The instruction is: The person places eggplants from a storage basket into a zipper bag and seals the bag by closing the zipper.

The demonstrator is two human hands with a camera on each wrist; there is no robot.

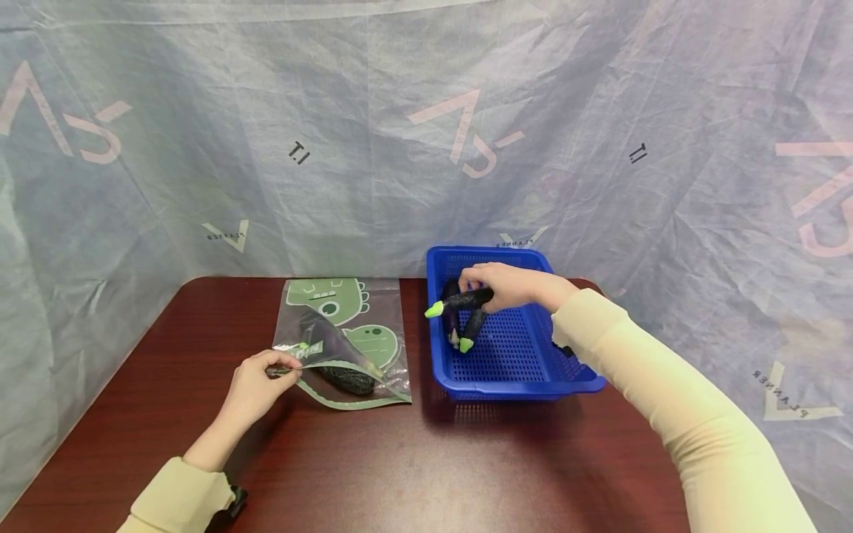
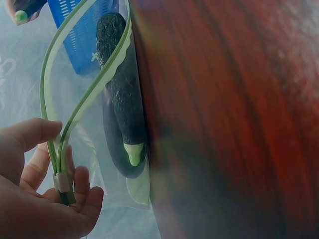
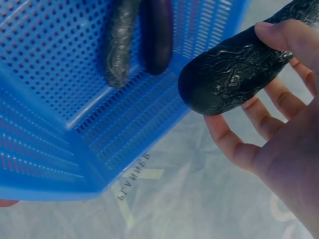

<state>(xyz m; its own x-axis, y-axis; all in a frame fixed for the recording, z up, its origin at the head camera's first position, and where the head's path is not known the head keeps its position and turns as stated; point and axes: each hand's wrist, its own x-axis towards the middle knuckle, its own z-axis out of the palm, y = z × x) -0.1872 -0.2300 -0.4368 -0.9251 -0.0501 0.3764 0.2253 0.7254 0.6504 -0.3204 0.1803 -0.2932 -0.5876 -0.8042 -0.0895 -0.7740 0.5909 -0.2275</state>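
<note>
With my right hand [image 1: 500, 285] I am holding a dark vegetable [image 1: 460, 302] up over the left side of the blue basket [image 1: 520, 389]. My right fingers [image 3: 230, 141] are going round its fat end, my thumb on the other side, open just as wide as it is thick. It is lying almost sideways, and its green tip [image 1: 435, 309] is pointing left, toward the clear bag [image 1: 363, 340] on the desk [image 1: 466, 459]. The bag's mouth is gaping left of that tip and a bit closer to me. My left hand [image 1: 258, 381] is much nearer to that mouth; its fingers are pinching the edge, close together. Inside the bag, another vegetable [image 1: 349, 380] is resting.
</note>
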